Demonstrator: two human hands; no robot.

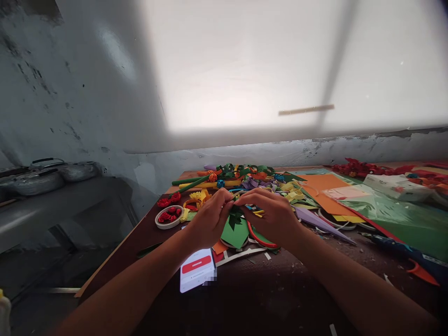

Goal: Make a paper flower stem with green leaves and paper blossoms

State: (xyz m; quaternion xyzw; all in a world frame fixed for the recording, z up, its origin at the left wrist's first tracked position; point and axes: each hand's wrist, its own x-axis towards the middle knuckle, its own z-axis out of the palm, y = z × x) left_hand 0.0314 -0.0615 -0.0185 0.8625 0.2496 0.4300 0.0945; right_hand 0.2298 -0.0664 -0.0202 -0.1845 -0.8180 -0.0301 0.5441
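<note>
My left hand (210, 217) and my right hand (271, 214) meet above the dark wooden table (273, 298), fingertips pinched together on a small dark green paper leaf piece (235, 215). Below the hands lies a green paper sheet (235, 234) and a red ring (257, 238). A phone (197, 269) with a lit screen lies under my left wrist. How the leaf piece is joined to anything between my fingers is hidden.
A tape roll (169, 217) holding red paper roses sits left of my hands. Rolled paper stems and small flowers (241, 179) are piled behind. Orange (324, 191) and green (399, 219) sheets and a glue gun (402, 254) lie right. The table's left edge drops off.
</note>
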